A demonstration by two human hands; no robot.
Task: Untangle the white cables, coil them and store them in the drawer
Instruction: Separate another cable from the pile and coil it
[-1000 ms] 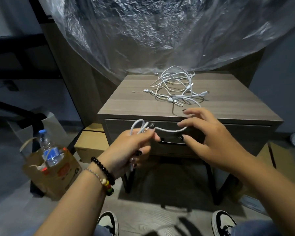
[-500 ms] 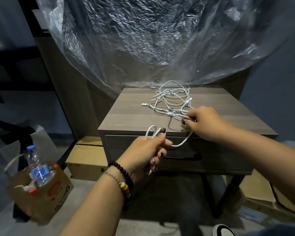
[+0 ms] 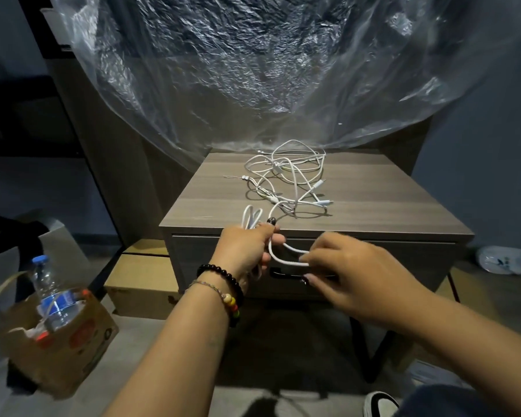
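Right now your left hand, at the centre of the frame, is clenched round a few finished loops of one white cable, with the loop tops standing up above your fist. Your right hand, just to its right, pinches the same cable where it sags in a bight in front of the closed drawer. That hand is blurred, so you cannot tell exactly how its fingers lie on the cord.

From your left fist the cable climbs over the front edge of the table and runs straight into the tangle of white cables lying toward the back of the tabletop, above centre. That is your main risk. If you keep winding without freeing the strand, you probably drag the whole heap forward and off the edge, or you cinch a knot tight round the small plugs.

Your loops are loose too. Ease your left grip while reaching and they likely spring apart.

The drawer is shut, and both hands are busy right at its dark handle. You need a free hand to open it, so the coil must hold together in one fist.

Beware also the clear plastic sheet hanging at the top, whose hem rests just behind the tangle.
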